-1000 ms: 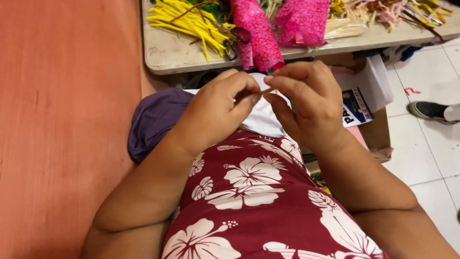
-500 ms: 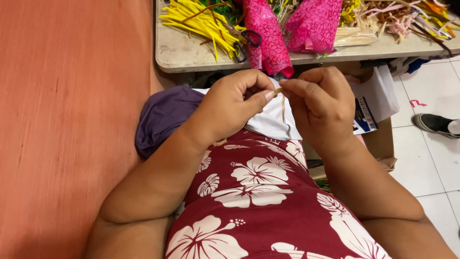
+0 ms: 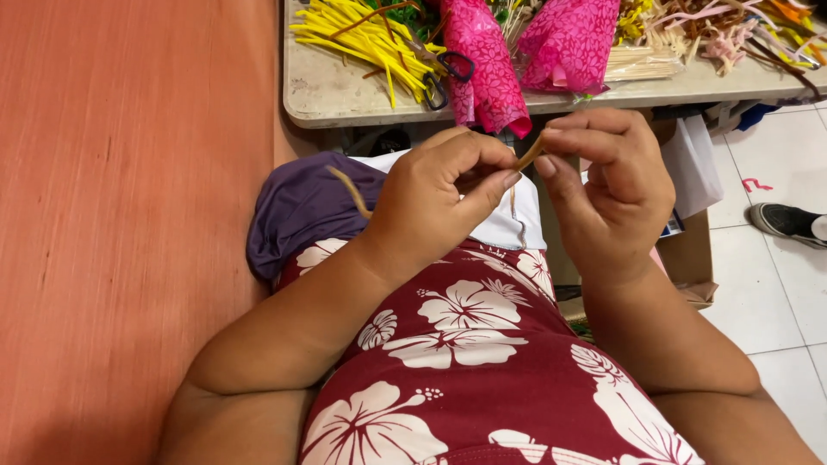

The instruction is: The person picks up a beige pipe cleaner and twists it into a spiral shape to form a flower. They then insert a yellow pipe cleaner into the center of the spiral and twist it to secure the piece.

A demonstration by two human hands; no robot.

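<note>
Tan fibre strip [image 3: 527, 155] is pinched between left hand [image 3: 435, 202] & right hand [image 3: 607, 185] above the lap, its tail [image 3: 349, 189] curling out behind the left wrist – looks early on, w/ yellow sticks [image 3: 362, 39] & pink wraps [image 3: 491, 65] waiting untouched on the desk [image 3: 319, 90].

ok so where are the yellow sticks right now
In the head view the yellow sticks lie in a loose pile at the left end of the table, up top, just left of the pink wrapped bundle and beyond the hands.
</note>
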